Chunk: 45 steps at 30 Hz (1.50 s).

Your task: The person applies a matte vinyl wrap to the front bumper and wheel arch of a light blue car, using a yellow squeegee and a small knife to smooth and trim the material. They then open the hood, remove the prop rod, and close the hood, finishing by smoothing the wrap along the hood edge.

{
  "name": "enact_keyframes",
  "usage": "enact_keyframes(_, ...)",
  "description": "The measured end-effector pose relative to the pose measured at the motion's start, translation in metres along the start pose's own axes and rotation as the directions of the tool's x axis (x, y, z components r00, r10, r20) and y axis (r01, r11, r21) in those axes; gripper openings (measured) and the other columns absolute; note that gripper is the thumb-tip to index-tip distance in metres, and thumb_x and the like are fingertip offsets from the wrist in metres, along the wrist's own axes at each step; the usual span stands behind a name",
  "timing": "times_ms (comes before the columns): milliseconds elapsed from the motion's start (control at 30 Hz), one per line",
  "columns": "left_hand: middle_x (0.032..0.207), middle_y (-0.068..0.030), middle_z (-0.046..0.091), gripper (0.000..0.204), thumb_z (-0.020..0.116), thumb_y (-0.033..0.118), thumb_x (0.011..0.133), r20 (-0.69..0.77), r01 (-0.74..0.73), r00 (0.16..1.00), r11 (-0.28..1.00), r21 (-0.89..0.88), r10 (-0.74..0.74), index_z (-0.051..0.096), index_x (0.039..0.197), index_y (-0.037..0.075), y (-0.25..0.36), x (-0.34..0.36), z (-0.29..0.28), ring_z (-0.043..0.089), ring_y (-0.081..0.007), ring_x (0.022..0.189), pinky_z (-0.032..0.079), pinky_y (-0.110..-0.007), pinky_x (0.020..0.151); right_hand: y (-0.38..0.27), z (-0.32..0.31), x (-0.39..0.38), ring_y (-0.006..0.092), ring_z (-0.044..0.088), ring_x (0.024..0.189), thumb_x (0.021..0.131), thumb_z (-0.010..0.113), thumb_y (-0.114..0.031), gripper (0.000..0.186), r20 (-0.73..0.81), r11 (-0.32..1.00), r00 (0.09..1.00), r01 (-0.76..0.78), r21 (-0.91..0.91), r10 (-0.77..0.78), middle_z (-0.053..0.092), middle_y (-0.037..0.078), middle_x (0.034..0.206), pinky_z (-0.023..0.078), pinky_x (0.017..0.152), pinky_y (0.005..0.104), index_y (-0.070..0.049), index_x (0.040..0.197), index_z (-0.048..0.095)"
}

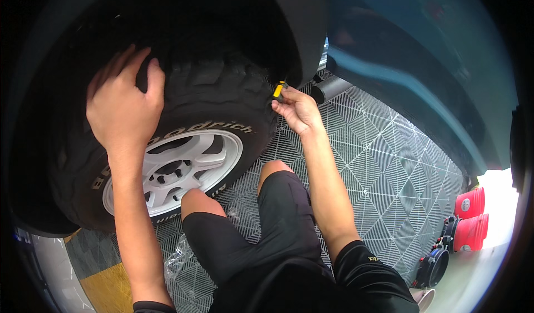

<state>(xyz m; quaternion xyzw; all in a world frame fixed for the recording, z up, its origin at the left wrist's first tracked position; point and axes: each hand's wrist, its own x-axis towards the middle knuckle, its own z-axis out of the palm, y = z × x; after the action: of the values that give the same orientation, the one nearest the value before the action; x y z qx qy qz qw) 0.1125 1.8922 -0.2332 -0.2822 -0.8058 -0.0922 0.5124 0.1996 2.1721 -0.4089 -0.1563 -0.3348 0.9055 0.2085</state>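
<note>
A large black off-road tyre (222, 90) on a white spoked wheel (183, 168) fills the left half of the view, under a dark wheel arch. My left hand (123, 104) lies flat on the top of the tread, fingers spread. My right hand (296, 108) pinches a small yellow tool (278, 89) and holds its tip against the tread at the tyre's right side. My knees in black shorts are just below the wheel.
The blue-green car body (411, 62) runs along the upper right. Grey patterned floor tiles (384, 174) cover the ground. Two red buckets (471, 218) and dark round equipment (436, 263) stand at the far right. Crumpled clear plastic (175, 260) lies by my left knee.
</note>
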Motion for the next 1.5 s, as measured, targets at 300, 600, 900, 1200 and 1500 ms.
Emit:
enact_keyframes(300, 0.123, -0.0022, 0.072, 0.028, 0.062, 0.032, 0.092, 0.027, 0.025, 0.999, 1.0, 0.006, -0.025, 0.077, 0.111, 0.019, 0.004, 0.0, -0.003, 0.066, -0.0252, 0.115, 0.047, -0.038, 0.105, 0.002, 0.003, 0.004, 0.0176, 0.059, 0.068, 0.094, 0.066, -0.011, 0.013, -0.074, 0.999, 0.997, -0.033, -0.016, 0.031, 0.06, 0.008, 0.085, 0.052, 0.059, 0.0307, 0.001, 0.099, 0.063)
enact_keyframes(600, 0.125, -0.0014, 0.072, 0.027, 0.061, 0.032, 0.093, 0.055, 0.047, 0.997, 0.998, 0.035, -0.049, 0.077, 0.112, 0.021, 0.005, 0.001, -0.003, 0.065, -0.0252, 0.119, 0.048, -0.037, 0.104, 0.017, -0.027, 0.004, 0.016, 0.056, 0.071, 0.096, 0.062, -0.014, 0.015, 0.077, 0.998, 0.997, -0.011, 0.062, 0.006, 0.06, 0.006, 0.09, 0.046, 0.059, 0.0288, -0.003, 0.105, 0.063)
enact_keyframes(900, 0.122, -0.0016, 0.073, 0.026, 0.061, 0.031, 0.092, 0.047, 0.095, 0.994, 0.995, 0.015, -0.096, 0.077, 0.11, 0.021, 0.007, 0.0, 0.001, 0.067, -0.0243, 0.117, 0.049, -0.038, 0.103, 0.106, -0.107, -0.041, 0.0276, 0.07, 0.091, 0.099, 0.056, -0.005, 0.008, -0.251, 0.969, 0.965, -0.017, 0.245, 0.081, 0.069, 0.016, 0.099, 0.058, 0.073, 0.0353, 0.001, 0.102, 0.059)
enact_keyframes(1200, 0.12, -0.0009, 0.073, 0.026, 0.062, 0.031, 0.09, -0.023, 0.056, 0.998, 0.997, 0.047, -0.055, 0.078, 0.108, 0.021, 0.007, -0.002, 0.004, 0.067, -0.0234, 0.114, 0.047, -0.037, 0.103, 0.152, -0.144, -0.054, 0.0209, 0.069, 0.082, 0.1, 0.056, -0.013, 0.009, -0.112, 0.971, 0.989, -0.074, 0.227, 0.101, 0.071, 0.013, 0.103, 0.056, 0.072, 0.0332, -0.007, 0.107, 0.059)
enact_keyframes(1500, 0.119, -0.0044, 0.073, 0.025, 0.064, 0.026, 0.086, -0.036, 0.056, 0.998, 0.998, 0.03, -0.055, 0.078, 0.105, 0.016, 0.01, -0.001, 0.001, 0.066, -0.0247, 0.117, 0.045, -0.042, 0.105, 0.175, -0.164, -0.062, 0.023, 0.066, 0.074, 0.099, 0.054, -0.009, 0.004, -0.131, 0.965, 0.971, -0.174, 0.194, 0.202, 0.069, 0.014, 0.093, 0.056, 0.069, 0.0364, -0.006, 0.102, 0.055)
